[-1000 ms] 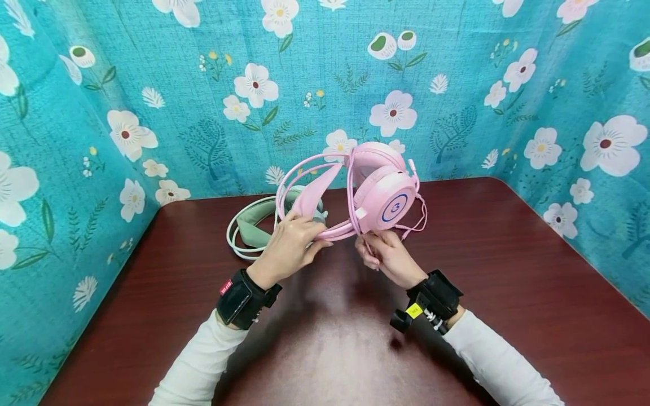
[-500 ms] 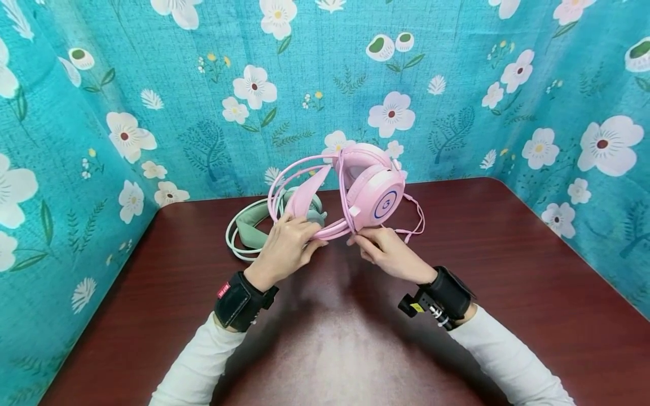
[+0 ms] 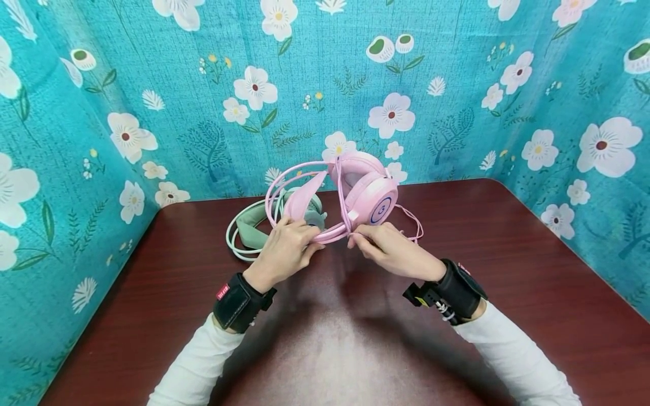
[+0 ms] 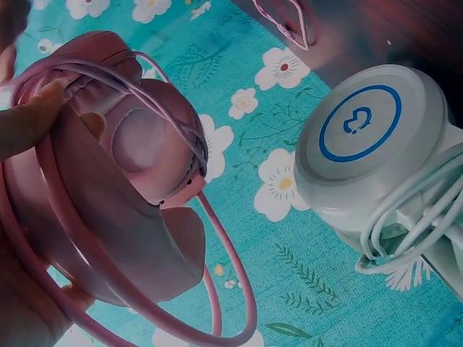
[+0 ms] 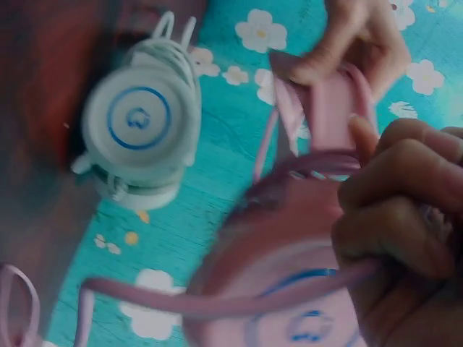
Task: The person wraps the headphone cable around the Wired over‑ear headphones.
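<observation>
Pink headphones (image 3: pixel 374 198) are held up above the table, ear cups toward the right. My left hand (image 3: pixel 288 247) grips their headband (image 4: pixel 108 210), with the thumb on the near side in the left wrist view. A pink cable (image 3: pixel 341 194) is wound in strands across the band beside the ear cups. Close to the lower ear cup, my right hand (image 3: pixel 395 249) pinches the cable; in the right wrist view its fingers (image 5: pixel 398 181) are curled around it. The cable's loose end (image 3: pixel 417 223) hangs to the right, behind the right hand.
Pale green headphones (image 3: pixel 251 228), with their own cable bundled (image 5: pixel 170 58), lie on the dark red-brown table (image 3: pixel 167 282) behind my left hand. A blue floral curtain (image 3: pixel 315 113) surrounds the table at the back and sides.
The pink headphones have shifted left and slightly down at the ear-cup end. My right hand has turned, its wrist swinging right, and its fingers stay at the cable. The left hand barely moves.
</observation>
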A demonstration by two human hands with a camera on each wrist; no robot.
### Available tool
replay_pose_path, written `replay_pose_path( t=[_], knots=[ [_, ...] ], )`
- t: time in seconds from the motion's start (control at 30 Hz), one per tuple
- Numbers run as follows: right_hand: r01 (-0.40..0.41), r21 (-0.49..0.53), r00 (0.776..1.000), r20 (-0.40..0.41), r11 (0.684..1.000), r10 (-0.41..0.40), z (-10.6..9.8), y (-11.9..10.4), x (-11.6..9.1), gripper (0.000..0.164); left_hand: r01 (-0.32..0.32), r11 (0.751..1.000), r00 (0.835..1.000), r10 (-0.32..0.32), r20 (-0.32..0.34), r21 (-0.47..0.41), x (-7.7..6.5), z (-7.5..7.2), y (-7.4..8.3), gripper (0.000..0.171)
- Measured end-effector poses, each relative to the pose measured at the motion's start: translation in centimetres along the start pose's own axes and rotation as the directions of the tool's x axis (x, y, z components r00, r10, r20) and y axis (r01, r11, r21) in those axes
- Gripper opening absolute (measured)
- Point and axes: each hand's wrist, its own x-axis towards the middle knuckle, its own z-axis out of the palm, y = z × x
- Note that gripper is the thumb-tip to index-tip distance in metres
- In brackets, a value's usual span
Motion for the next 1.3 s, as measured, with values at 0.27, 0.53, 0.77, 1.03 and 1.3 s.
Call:
replay_pose_path(
  t=[0.27,0.53,0.77,1.03,1.3],
  knots=[
    [0.021,-0.231,0.995,-0.087,0.973,-0.042,-1.7,-1.4,1.1,0.02,-0.062,0.998,0.998,0.061,0.027,0.002,-0.2,0.3,0.3,0.022],
    [-0.032,-0.343,0.993,-0.114,0.939,-0.008,-3.2,-2.2,1.6,0.018,-0.093,0.996,0.995,0.093,0.044,-0.016,-0.6,0.2,0.3,0.027],
    [-0.072,-0.242,0.993,-0.108,0.968,0.047,-4.6,-1.4,1.9,0.012,-0.134,0.99,0.99,0.136,0.042,-0.047,-1.0,0.2,0.1,0.027],
    [-0.097,-0.09,0.993,-0.07,0.991,0.091,-5.8,-0.2,2.1,0.006,-0.189,0.98,0.981,0.191,0.027,-0.061,-1.1,0.1,0.0,0.028],
    [-0.179,0.033,0.983,0.038,0.983,0.177,-7.4,1.0,2.2,0.004,-0.204,0.976,0.978,0.206,0.023,-0.076,-1.2,0.1,-0.2,0.028]
  ],
)
